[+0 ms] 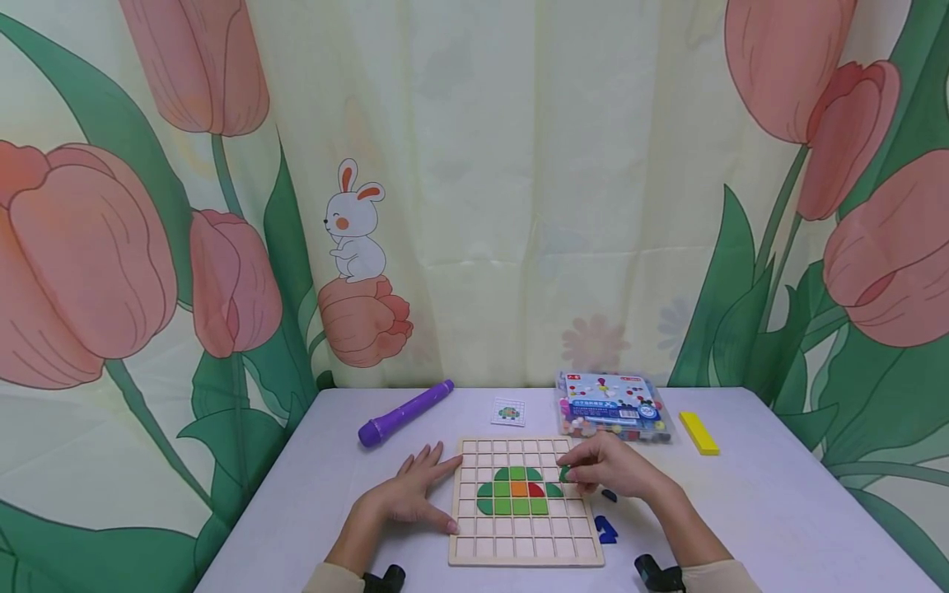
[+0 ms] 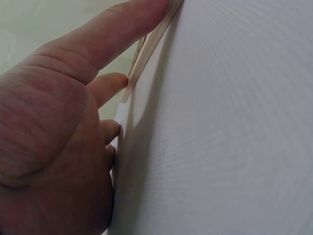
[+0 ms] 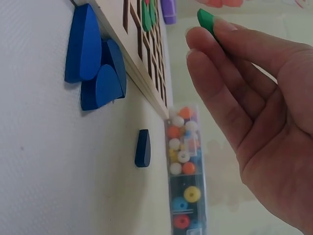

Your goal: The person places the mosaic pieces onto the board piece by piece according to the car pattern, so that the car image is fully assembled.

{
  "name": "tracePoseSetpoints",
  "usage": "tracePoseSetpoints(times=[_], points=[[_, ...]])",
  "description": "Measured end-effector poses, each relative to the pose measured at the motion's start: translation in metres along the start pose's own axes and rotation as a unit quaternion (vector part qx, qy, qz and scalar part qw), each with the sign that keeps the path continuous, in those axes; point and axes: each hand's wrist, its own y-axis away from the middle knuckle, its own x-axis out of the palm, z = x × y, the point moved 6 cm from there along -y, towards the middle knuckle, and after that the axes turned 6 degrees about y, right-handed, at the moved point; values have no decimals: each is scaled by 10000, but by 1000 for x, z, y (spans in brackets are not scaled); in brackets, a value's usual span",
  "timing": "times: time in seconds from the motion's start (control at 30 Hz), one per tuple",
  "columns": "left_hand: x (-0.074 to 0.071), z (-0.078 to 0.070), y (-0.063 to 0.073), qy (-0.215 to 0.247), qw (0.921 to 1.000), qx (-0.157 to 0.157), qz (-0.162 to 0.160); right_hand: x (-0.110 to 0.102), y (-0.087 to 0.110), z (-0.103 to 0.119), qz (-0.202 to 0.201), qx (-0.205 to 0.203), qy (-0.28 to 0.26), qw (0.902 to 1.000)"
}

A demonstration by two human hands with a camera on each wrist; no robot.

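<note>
A wooden grid board lies on the table with green, orange and red blocks set in its middle cells. My left hand rests at its left edge, thumb and a fingertip touching the frame, fingers spread. Above the board's right side, my right hand pinches a small green block between thumb and fingers. Below that hand, beside the board's right edge, several blue blocks lie in a cluster, with a single blue block a little apart.
Behind the board stand a small pattern card and a clear box of beads. A purple microphone-shaped stick lies at back left, a yellow bar at back right. A printed curtain hangs behind the table.
</note>
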Motion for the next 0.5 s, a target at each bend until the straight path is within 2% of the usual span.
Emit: tracePoseSetpoints(times=[0.27,0.5], points=[[0,0,1,33,10000,15,19,9,-2,4,8,2,333,9994],[1,-1,2,58,10000,26,17,20,-5,4,219,45,83,9997]])
